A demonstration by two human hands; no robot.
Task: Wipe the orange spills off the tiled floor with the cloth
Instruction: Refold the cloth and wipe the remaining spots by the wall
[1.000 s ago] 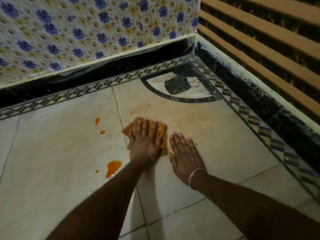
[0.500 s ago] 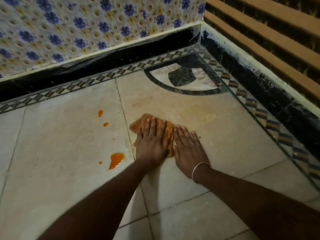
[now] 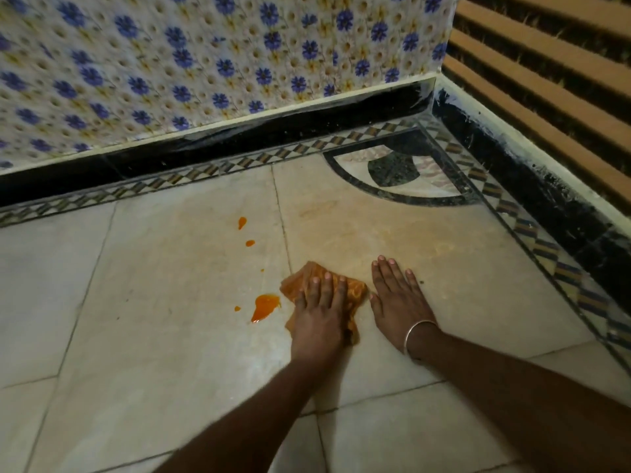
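cloth (image 3: 356, 292) pressed flat under left hand (image 3: 319, 319), beside orange spill (image 3: 264, 307).

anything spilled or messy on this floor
Yes: an orange puddle sits on the floor just left of the cloth, with two smaller drops nearer the wall. A faint orange smear shows beyond the cloth.

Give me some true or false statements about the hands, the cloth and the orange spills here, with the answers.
1. The left hand presses flat on the cloth. True.
2. The right hand grips the cloth. False: it lies flat on the floor beside it.
3. The largest orange spill lies left of the cloth, unwiped. True.
4. The bangle is on the left wrist. False: it is on the right wrist.
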